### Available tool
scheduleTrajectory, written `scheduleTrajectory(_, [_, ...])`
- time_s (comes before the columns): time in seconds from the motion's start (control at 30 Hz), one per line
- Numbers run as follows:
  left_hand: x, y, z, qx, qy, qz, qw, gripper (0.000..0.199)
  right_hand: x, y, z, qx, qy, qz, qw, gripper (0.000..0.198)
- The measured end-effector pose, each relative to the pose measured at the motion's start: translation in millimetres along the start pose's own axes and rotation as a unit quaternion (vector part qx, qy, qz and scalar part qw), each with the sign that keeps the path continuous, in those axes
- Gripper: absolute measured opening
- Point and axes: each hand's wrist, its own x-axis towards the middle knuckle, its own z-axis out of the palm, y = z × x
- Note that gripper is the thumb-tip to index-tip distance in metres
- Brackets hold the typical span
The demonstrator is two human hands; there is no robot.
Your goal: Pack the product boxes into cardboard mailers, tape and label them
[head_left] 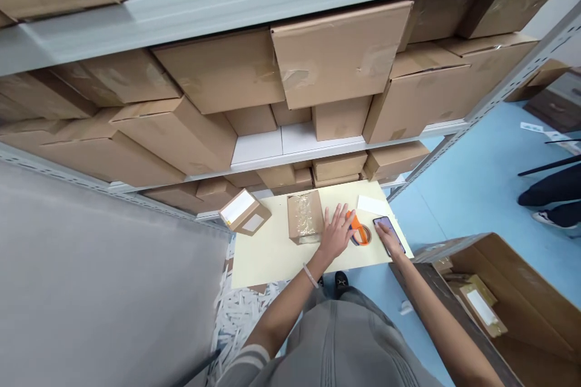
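Note:
My left hand [334, 234] is spread over the table, between a taped cardboard box [303, 216] and an orange tape dispenser [358, 228] with a roll of tape. Its fingertips overlap the dispenser's edge; I cannot tell whether they touch it. At the table's right end, my right hand [390, 242] is on a smartphone [396, 230], its fingers partly hidden around the phone. A white slip of paper [371, 204] lies behind the dispenser. On the left of the table stands a smaller carton [245, 213] with white labels, turned at an angle.
The pale yellow table [258, 260] stands against a metal shelf rack [299, 154] stacked with cardboard boxes. A large open carton [512, 290] with packages inside is at my right. Shredded paper [247, 320] lies at lower left, beside a grey wall [104, 272]. A person's legs [551, 199] show at far right.

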Motion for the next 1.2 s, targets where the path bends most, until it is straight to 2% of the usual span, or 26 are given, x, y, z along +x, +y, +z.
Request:
scheduleTrajectory(0.07, [26.3,5.6,18.5,-0.013,-0.016,0.021,1.000,0.057,22.9,-11.8,-16.6,-0.112,0.037,-0.061,0.991,0.063])
scheduleTrajectory(0.1, [40.2,6.9,29.2,-0.019,-0.029,0.025,0.999,0.056,36.0,-18.8,-21.6,-0.193,0.051,-0.096,0.975,0.062])
scheduleTrajectory(0.13, [54.1,7.1,40.5,-0.025,-0.045,0.025,0.998,0.055,49.8,-26.0,-24.2,-0.291,0.057,-0.128,0.946,0.062])
scheduleTrajectory(0.2, [79.7,5.2,63.7,-0.030,-0.085,0.011,0.996,0.052,77.8,-38.5,-22.1,-0.467,0.043,-0.155,0.870,0.060])
scheduleTrajectory(0.27, [98.5,1.4,85.7,-0.030,-0.117,-0.013,0.993,0.050,102.9,-45.4,-12.2,-0.570,0.014,-0.159,0.806,0.060])
scheduleTrajectory(0.33, [107.4,-2.5,105.0,-0.024,-0.132,-0.036,0.990,0.048,121.4,-45.1,1.6,-0.609,-0.003,-0.163,0.776,0.061])
scheduleTrajectory(0.47, [103.3,-7.3,133.7,-0.011,-0.145,-0.038,0.989,0.045,137.0,-30.6,23.4,-0.648,-0.005,-0.173,0.742,0.064])
scheduleTrajectory(0.57, [99.8,-9.1,144.4,-0.009,-0.155,-0.054,0.986,0.045,137.5,-22.1,25.7,-0.685,-0.009,-0.199,0.701,0.059])
scheduleTrajectory(0.63, [103.3,-9.0,145.8,-0.016,-0.157,-0.065,0.985,0.044,135.9,-22.5,20.7,-0.696,-0.024,-0.218,0.684,0.056])
scheduleTrajectory(0.8, [121.9,-2.1,140.5,-0.061,-0.137,-0.089,0.985,0.043,130.2,-35.7,4.4,-0.701,-0.058,-0.231,0.672,0.044])
scheduleTrajectory(0.93, [127.0,4.8,138.7,-0.113,-0.119,-0.140,0.976,0.042,124.3,-45.3,1.3,-0.699,-0.030,-0.209,0.683,0.029])
scheduleTrajectory(1.07, [122.3,5.9,140.7,-0.145,-0.126,-0.182,0.964,0.037,118.9,-54.0,1.2,-0.683,0.013,-0.184,0.707,0.035])
scheduleTrajectory(1.2, [118.1,3.7,142.4,-0.196,-0.129,-0.243,0.941,0.033,112.3,-60.6,-2.6,-0.613,0.078,-0.178,0.766,0.037])
